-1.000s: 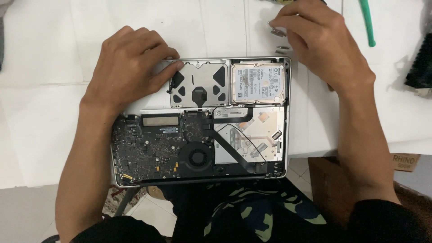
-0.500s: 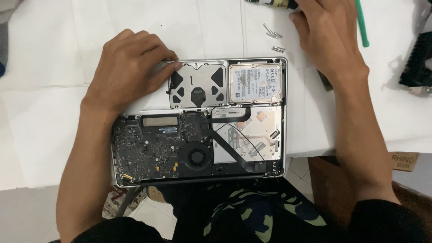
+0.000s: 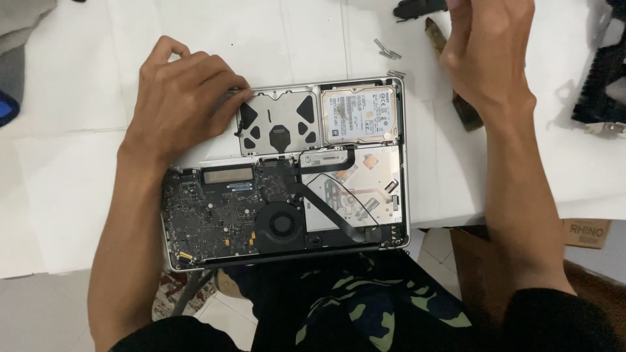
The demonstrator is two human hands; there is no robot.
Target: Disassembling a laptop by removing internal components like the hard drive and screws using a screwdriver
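Note:
An opened silver laptop lies bottom up on the white table, its insides showing. In it are a dark circuit board, a round black fan, a silver hard drive and the grey trackpad plate. My left hand rests palm down on the laptop's far left corner, fingertips touching the plate's left edge, holding nothing. My right hand hovers over the table beyond the far right corner, fingers curled. A brownish tool lies partly under it; whether the hand grips anything is hidden.
Small loose screws lie just past the laptop's far right corner. A black object sits at the top edge, and a black ribbed part at the far right. A cardboard box stands below the table edge. My lap is under the laptop's near edge.
My right hand has drawn away from the laptop's far right corner, up and to the right toward the table's far side. The left hand and the laptop have stayed put.

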